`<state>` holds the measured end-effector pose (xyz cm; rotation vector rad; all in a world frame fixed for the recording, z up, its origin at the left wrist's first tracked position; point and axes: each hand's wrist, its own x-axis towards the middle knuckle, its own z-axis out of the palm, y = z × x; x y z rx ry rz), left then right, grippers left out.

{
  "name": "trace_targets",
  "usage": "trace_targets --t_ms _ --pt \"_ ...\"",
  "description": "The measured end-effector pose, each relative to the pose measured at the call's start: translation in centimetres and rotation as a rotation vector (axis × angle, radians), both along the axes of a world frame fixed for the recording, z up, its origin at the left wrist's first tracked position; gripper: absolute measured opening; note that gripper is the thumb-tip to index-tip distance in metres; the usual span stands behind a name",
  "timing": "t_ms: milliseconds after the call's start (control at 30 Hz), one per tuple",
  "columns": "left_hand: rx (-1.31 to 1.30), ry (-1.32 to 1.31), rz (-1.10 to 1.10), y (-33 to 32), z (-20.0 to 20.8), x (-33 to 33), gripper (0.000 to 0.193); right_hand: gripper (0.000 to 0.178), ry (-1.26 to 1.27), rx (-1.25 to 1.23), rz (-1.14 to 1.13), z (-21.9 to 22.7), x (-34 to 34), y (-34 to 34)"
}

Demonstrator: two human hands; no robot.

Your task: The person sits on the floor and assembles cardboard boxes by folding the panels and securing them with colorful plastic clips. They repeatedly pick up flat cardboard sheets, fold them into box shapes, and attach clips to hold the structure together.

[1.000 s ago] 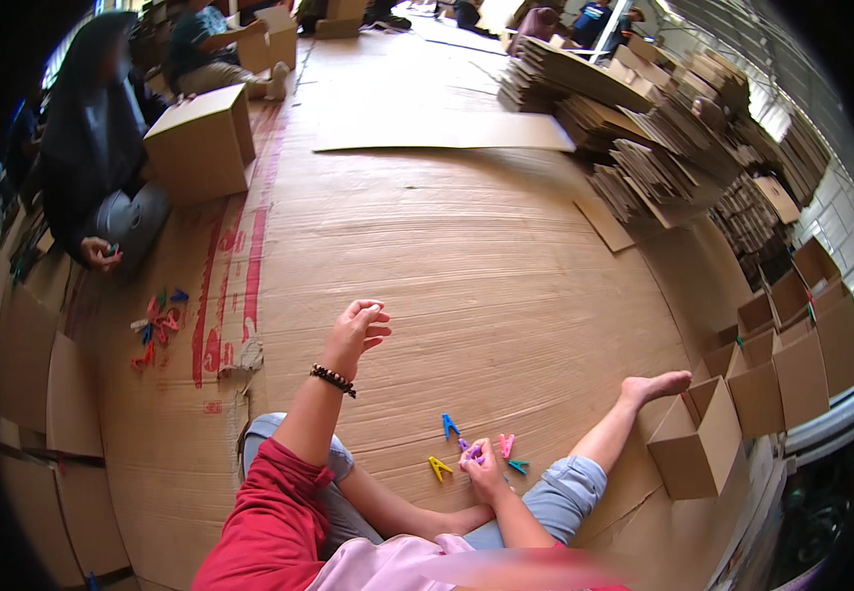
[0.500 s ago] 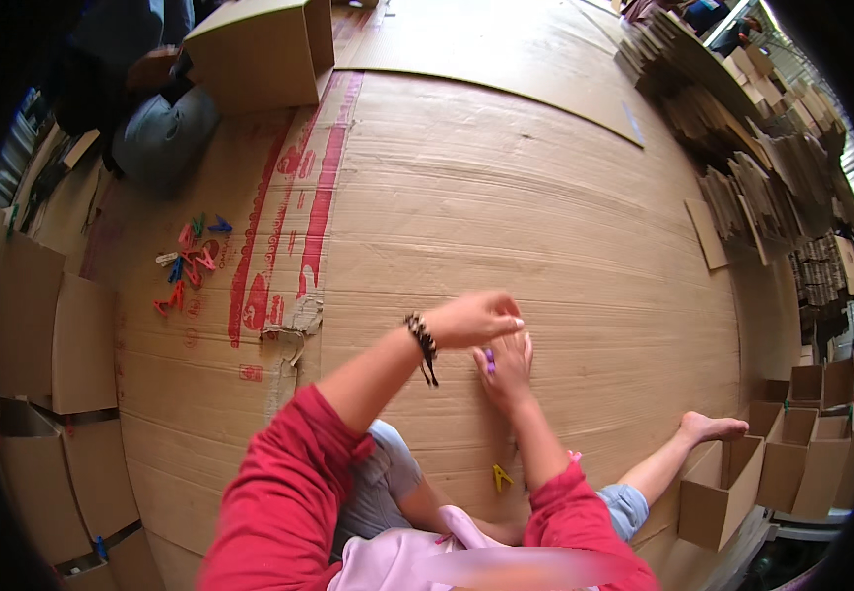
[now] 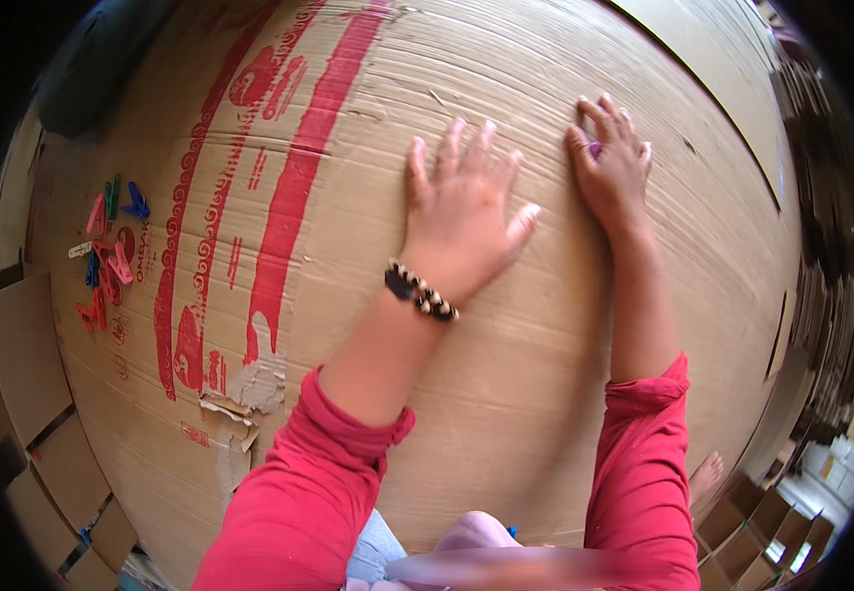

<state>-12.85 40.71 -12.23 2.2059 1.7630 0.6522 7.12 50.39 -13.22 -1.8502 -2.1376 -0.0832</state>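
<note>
My left hand (image 3: 461,212) lies flat, fingers spread, on a large brown cardboard sheet (image 3: 466,433) and holds nothing. A beaded bracelet (image 3: 422,293) circles that wrist. Farther to the right, my right hand (image 3: 616,167) rests on the same sheet with its fingers curled. A small purple clothespin (image 3: 595,150) peeks out between thumb and fingers, mostly hidden by them. Off to the left, several loose clothespins lie in a group, among them a blue clothespin (image 3: 135,201), a pink clothespin (image 3: 119,264) and a green clothespin (image 3: 113,197).
The sheet carries red printed bands and a torn patch (image 3: 262,382). Cardboard boxes (image 3: 18,345) line the left edge. Stacked flat cardboard (image 3: 821,266) stands at the right, above divided boxes (image 3: 752,522). Another cardboard sheet (image 3: 732,74) lies at the upper right. A bare foot (image 3: 708,475) shows low right.
Both hands have moved apart and farther forward on the sheet. The left hand has opened flat; the right still holds the purple clothespin. The view has shifted closer, and the yellow clothespin is out of sight.
</note>
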Motion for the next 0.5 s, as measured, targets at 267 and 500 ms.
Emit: trace_targets --t_ms 267,500 --pt "-0.079 -0.142 -0.039 0.3 2.6 -1.4 0.05 0.054 -0.085 0.109 -0.137 -0.1 0.7 17.2" --pt "0.009 -0.255 -0.037 1.8 2.7 -3.8 0.043 0.063 -0.18 -0.049 -0.218 1.1 3.1 23.5"
